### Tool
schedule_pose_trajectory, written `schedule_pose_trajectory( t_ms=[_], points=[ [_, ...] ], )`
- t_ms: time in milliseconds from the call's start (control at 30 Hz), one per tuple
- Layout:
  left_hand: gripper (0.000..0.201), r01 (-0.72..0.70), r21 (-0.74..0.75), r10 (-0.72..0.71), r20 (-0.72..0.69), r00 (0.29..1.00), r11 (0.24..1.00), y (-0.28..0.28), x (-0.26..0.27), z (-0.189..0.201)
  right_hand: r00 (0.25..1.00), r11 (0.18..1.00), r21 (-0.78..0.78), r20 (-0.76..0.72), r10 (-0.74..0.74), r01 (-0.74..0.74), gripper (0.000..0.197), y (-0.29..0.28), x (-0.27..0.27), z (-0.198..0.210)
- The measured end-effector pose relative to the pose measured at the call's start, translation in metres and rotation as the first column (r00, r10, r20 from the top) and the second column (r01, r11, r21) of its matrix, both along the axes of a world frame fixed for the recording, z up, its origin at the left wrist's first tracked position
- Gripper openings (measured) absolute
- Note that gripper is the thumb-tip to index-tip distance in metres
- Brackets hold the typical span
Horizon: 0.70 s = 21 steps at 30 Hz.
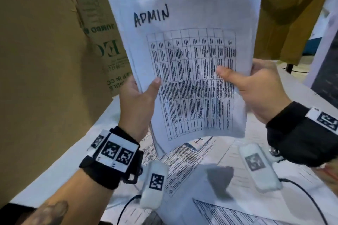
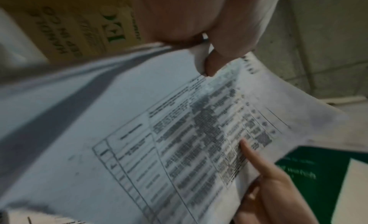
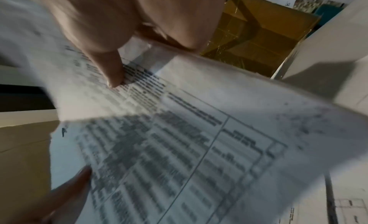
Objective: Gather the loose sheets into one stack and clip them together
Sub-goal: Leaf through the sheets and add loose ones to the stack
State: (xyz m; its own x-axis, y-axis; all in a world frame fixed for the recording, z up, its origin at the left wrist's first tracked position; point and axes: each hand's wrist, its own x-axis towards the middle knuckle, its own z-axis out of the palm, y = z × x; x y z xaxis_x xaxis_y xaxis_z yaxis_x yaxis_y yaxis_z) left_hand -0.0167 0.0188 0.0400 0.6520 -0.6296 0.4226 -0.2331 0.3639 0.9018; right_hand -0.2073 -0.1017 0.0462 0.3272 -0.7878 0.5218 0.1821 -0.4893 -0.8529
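— White printed sheets, a bundle of them with a dense black table and "ADMIN" handwritten at the top, stand nearly upright in the air, lifted off the white table. Who holds them?

— Both hands. The left hand grips the bundle's left edge, thumb pressed on the front page and fingers curled behind. The right hand grips the right edge the same way, its thumb lying across the table's last columns.

— Are the edges squared?

— Not quite; at the top the pages fan apart, and the lower end bows toward the camera.

— And below?

— More loose printed sheets lie spread flat on the table, overlapping at angles, under the raised bundle. Brown cardboard boxes with green lettering stand behind, to the left.

— The wrist views?

— Blurred. The left wrist view shows the thumb pinching the paper's edge; the right wrist view shows that thumb pressed on the print.
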Motion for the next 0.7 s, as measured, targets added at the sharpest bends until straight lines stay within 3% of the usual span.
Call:
schedule_pose_trajectory(
  t_ms=[133,233,300,367,433,467,533,600,700],
  points=[
    [0.022,-0.076,-0.044,0.081,0.114,0.990,0.996,-0.009,-0.018,0.002,0.999,0.998,-0.028,0.019,-0.048,0.048,0.008,0.005,0.001,0.000],
    [0.023,-0.045,-0.034,0.048,0.094,0.994,0.998,-0.010,-0.020,-0.005,0.998,0.998,-0.006,0.029,-0.054,0.055,0.012,0.002,-0.004,-0.007],
    [0.028,0.018,0.050,-0.022,0.078,0.997,0.999,-0.008,-0.020,-0.020,0.998,0.998,0.043,-0.040,-0.046,0.048,0.008,0.000,-0.008,-0.023],
    [0.018,0.054,0.194,-0.070,0.075,0.995,0.980,-0.007,-0.020,-0.040,0.990,0.990,0.137,-0.142,-0.015,0.035,0.009,0.000,-0.013,-0.044],
    [0.007,0.039,0.319,-0.070,0.087,0.994,0.947,-0.008,-0.021,-0.052,0.978,0.981,0.189,-0.209,-0.001,0.041,0.010,-0.001,-0.017,-0.059],
    [0.014,0.020,0.355,-0.065,0.116,0.991,0.935,-0.010,-0.020,-0.055,0.974,0.979,0.195,-0.227,-0.010,0.056,0.005,-0.005,-0.018,-0.063],
    [0.014,0.045,0.383,-0.103,0.134,0.986,0.923,-0.016,-0.016,-0.051,0.966,0.971,0.223,-0.256,-0.032,0.091,0.034,-0.012,-0.024,-0.061],
    [0.011,0.146,0.407,-0.186,0.062,0.981,0.902,-0.021,-0.012,-0.041,0.968,0.927,0.369,-0.249,0.038,0.059,0.049,-0.018,-0.030,-0.062],
    [0.020,0.246,0.532,-0.277,-0.022,0.960,0.810,-0.027,-0.005,-0.038,0.953,0.808,0.589,-0.226,0.204,-0.034,0.037,-0.015,-0.038,-0.082]
  ],
)
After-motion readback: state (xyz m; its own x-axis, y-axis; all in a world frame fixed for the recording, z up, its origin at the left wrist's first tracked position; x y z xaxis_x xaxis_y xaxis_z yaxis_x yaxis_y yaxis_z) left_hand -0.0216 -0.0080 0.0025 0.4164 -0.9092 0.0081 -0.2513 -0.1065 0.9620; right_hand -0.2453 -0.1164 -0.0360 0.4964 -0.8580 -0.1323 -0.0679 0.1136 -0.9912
